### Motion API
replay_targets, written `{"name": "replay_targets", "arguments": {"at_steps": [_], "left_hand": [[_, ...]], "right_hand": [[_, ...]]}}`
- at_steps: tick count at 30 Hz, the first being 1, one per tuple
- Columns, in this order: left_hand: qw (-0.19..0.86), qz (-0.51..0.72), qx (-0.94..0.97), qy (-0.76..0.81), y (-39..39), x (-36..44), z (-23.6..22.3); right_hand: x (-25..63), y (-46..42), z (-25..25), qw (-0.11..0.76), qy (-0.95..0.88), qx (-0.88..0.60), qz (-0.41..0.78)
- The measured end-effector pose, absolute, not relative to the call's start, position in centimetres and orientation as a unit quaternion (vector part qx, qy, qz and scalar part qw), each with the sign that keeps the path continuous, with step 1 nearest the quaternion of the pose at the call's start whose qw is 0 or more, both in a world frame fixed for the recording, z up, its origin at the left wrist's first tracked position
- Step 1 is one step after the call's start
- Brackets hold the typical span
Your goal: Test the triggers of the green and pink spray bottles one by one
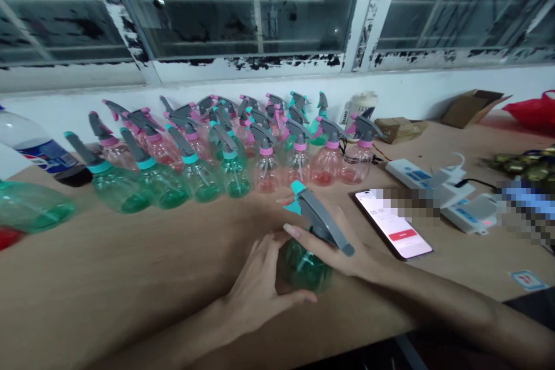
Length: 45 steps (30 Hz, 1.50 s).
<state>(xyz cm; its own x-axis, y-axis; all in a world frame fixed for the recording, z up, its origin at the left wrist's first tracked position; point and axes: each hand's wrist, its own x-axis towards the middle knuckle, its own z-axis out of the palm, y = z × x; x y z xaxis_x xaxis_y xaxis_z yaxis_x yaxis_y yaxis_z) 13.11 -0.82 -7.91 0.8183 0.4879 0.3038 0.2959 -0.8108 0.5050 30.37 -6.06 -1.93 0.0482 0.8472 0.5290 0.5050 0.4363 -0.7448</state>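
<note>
A green spray bottle (pixel 309 269) with a grey and teal trigger head (pixel 323 218) stands on the table in front of me. My left hand (pixel 260 277) curves around the left side of its body, thumb toward the front. At the neck, just below the trigger head, my right hand (pixel 336 245) is closed around the bottle from the right. The collar is mostly hidden by the right hand's fingers. Beyond both hands, green spray bottles (pixel 203 180) and pink spray bottles (pixel 299 162) stand in rows.
A lit phone (pixel 393 224) lies right of my hands, near white power strips (pixel 437 188) with cables. Farther back are a jar (pixel 363 107), a cardboard box (pixel 470 107) and a red bag (pixel 533 115). At left are a soda bottle (pixel 41 147) and a headless green bottle (pixel 37 206).
</note>
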Motion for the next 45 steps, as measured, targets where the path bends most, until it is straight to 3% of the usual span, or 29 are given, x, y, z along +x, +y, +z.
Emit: {"name": "replay_targets", "arguments": {"at_steps": [3, 13, 26, 45], "left_hand": [[0.208, 0.212, 0.936, 0.189, 0.8, 12.2, -8.4], [0.183, 0.26, 0.886, 0.338, 5.9, 12.0, -8.6], [0.006, 0.179, 0.933, 0.312, 5.3, 12.5, -9.4], [-0.006, 0.151, 0.939, 0.309, 5.3, 12.5, -9.6]], "right_hand": [[30.4, -5.5, -1.4, 0.509, -0.67, -0.518, 0.158], [30.0, -3.8, -1.5, 0.498, -0.687, -0.506, 0.156], [30.0, -3.6, -2.3, 0.484, -0.686, -0.516, 0.169], [30.1, -3.4, -2.5, 0.494, -0.691, -0.5, 0.167]]}}
